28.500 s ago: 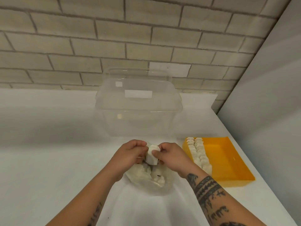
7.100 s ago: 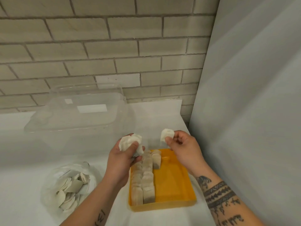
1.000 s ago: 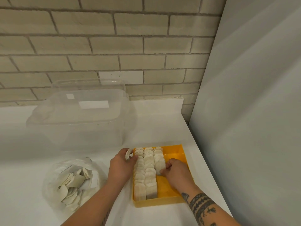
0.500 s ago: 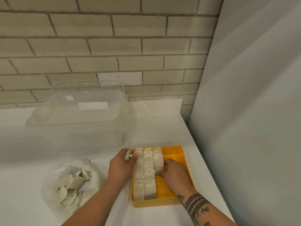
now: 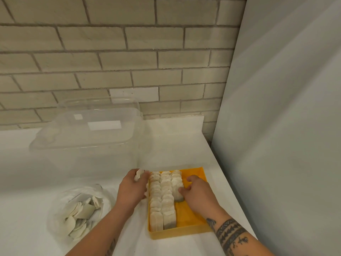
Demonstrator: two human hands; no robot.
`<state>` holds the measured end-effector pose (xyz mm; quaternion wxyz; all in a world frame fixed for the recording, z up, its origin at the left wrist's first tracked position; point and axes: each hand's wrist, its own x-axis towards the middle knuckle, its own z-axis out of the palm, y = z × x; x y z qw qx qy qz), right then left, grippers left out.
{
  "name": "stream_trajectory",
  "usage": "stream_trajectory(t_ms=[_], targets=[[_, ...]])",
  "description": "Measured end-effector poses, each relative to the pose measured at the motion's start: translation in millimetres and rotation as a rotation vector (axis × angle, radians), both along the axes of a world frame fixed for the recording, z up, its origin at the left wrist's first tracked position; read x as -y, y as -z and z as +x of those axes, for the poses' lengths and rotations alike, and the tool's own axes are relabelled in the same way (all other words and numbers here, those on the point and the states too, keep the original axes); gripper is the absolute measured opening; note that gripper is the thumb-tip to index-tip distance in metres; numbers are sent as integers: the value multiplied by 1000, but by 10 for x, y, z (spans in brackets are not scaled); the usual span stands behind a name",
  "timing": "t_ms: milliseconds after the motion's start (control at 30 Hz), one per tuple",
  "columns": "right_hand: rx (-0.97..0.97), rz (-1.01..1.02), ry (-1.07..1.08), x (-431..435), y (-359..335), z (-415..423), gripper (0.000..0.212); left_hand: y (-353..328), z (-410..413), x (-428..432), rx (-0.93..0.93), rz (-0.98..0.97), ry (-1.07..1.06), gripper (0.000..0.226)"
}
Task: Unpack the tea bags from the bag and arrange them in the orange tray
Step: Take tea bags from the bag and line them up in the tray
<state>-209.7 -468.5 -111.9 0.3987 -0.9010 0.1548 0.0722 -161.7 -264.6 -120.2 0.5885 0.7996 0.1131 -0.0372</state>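
Your left hand pinches spare tea bags just beside the tray, at its left rim. Right hand: grip loosely spread, fingertips touching the short third row. The tray's right strip shows open orange. The tray sits near the surface right edge. Bag lies left.

clear lidded tub (brick wall behind)

Both arms are uncovered to the frame edge. The right forearm carries a broad black band tattoo of triangles and stripes, a smaller dark mark nearer the wrist, and small black figures behind the band. The left forearm shows a partial line tattoo. The left hand and right hand are bare.
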Motion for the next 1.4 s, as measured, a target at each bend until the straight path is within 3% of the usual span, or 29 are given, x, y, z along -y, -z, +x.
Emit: stream_trajectory(t_ms=[200,433,733,1100,1233,1400], targets=[[152,89,-28,-53,-258,-36,31,-277,-61,143,-137,-360,158,21],[299,210,-62,-151,-510,-38,9,-471,-128,302,-90,-458,278,20],[293,176,-89,-174,-455,-17,8,-514,-206,377,-203,-638,245,32],[271,147,-93,-67,-435,-16,17,-455,-231,347,-92,-417,254,22],[285,163,2,22,-437,7,18,-390,-180,285,-38,-393,183,13],[197,178,76,77,-255,-37,13,-200,-84,137,76,-135,58,19]])
